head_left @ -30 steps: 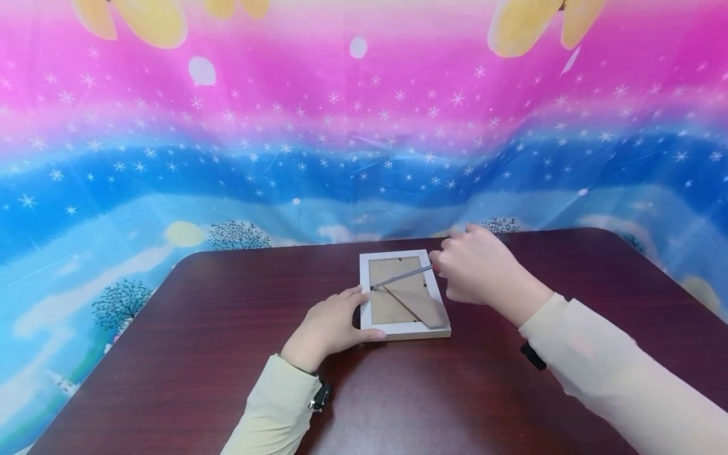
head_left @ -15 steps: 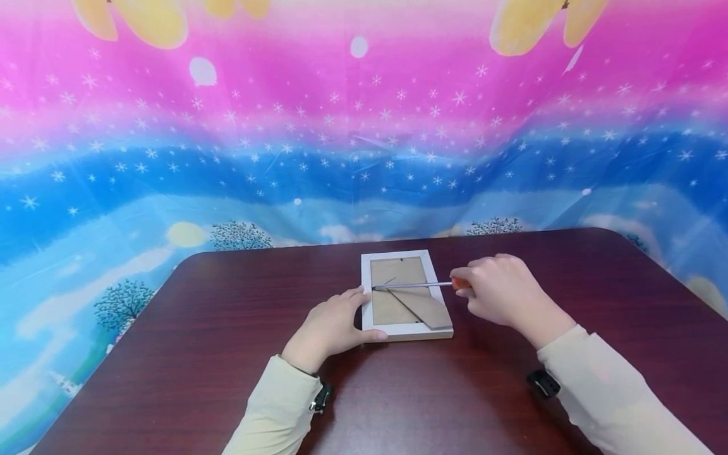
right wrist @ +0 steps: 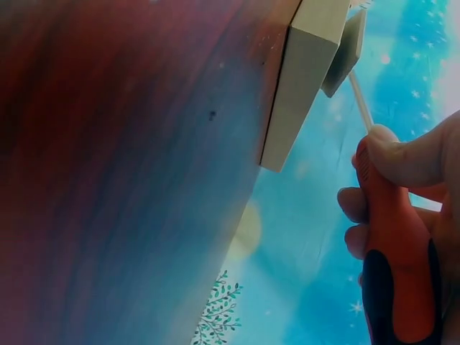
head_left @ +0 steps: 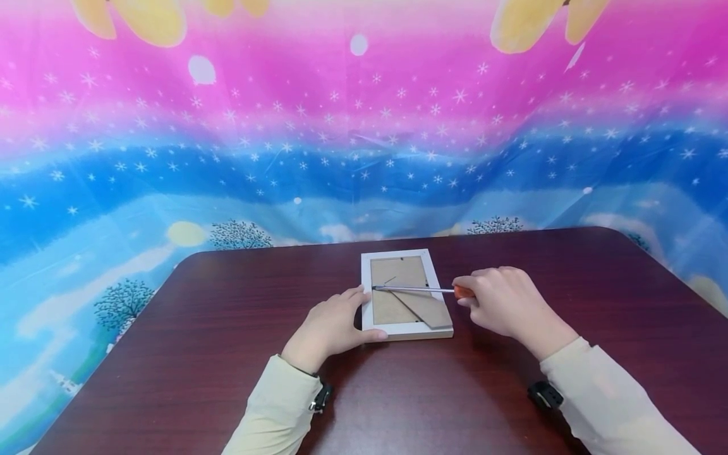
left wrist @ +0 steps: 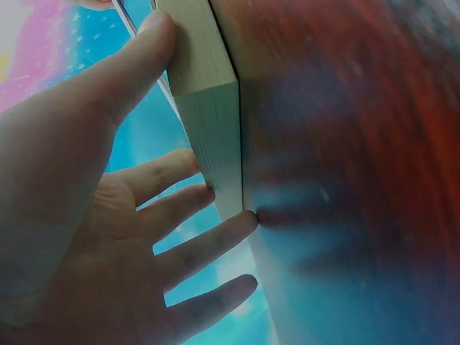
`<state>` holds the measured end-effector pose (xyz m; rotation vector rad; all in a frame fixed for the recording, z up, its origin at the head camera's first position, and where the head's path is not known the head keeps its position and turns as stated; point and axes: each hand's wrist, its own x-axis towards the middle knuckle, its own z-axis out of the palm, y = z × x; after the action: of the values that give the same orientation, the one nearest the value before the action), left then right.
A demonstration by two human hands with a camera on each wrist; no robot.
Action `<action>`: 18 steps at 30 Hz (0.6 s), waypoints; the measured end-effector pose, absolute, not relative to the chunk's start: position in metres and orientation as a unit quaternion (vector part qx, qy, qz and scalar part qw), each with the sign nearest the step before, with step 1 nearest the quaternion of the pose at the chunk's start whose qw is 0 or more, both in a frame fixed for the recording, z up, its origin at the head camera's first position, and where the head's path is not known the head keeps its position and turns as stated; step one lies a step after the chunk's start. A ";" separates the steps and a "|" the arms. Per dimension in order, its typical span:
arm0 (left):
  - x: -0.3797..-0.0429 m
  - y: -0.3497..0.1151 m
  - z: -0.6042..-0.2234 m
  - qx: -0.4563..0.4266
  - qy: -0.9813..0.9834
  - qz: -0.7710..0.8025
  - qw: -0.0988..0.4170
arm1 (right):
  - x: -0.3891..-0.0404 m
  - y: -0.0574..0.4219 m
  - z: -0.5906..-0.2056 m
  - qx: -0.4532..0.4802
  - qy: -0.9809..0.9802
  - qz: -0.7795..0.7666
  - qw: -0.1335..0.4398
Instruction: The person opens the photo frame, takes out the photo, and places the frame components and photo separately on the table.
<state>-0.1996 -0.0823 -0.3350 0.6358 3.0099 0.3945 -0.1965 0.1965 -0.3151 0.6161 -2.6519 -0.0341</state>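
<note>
A white picture frame lies back side up on the table, its tan backing board facing me. Across its lower right slants a brown stand flap. My left hand steadies the frame, straight fingers against the left side and thumb at the near left corner. Gripped by its orange-red handle with black patches, a screwdriver is in my right hand. The shaft runs nearly level across the frame, above the flap. Its tip is at the inner left edge, by a small dark tab.
The dark reddish-brown table extends around the frame on all sides. Behind it hangs a pink and blue cloth with snowflakes and trees. A black strap device sits on the right wrist.
My right hand has come down and to the right, toward me, swinging the screwdriver from a slant to nearly level. The tip stays at the left edge. My left hand and the frame hold still.
</note>
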 end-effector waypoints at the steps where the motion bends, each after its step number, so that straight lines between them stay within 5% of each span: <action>1: -0.199 -0.082 -0.334 0.206 0.971 0.124 0.020 | -0.196 0.196 -0.315 0.221 -0.953 -0.012 0.207; 18: -0.196 -0.080 -0.332 0.198 0.973 0.102 0.057 | -0.196 0.219 -0.301 0.180 -0.967 0.009 0.179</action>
<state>-0.1961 -0.0796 -0.3318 0.6016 2.9514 0.3099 -0.1957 0.2195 -0.3005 0.5094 -2.7345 0.0255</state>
